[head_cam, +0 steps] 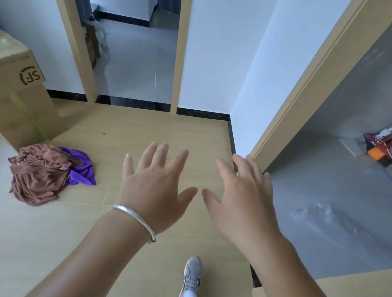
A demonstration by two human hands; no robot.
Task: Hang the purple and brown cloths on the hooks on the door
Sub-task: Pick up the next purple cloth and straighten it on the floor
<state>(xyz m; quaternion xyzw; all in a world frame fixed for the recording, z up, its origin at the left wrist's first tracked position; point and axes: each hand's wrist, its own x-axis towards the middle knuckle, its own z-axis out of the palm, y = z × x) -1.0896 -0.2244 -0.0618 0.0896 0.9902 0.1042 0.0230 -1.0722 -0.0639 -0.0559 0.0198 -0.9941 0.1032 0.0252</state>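
While both hands hover over floor, nothing held: left hand (156, 188) fingers spread, silver bangle (135, 219) at wrist; right hand (240, 203) fingers splayed too. Brown cloth (37, 172) crumpled in ribbed heap on wooden floor (15, 247), purple cloth (82, 167) bunched against it, partly underneath, beside cardboard box (11, 92).

The crumpled brown cloth (37, 172) lies on the floor, well left of the left hand (157, 186), partly covering the purple cloth (84, 169).
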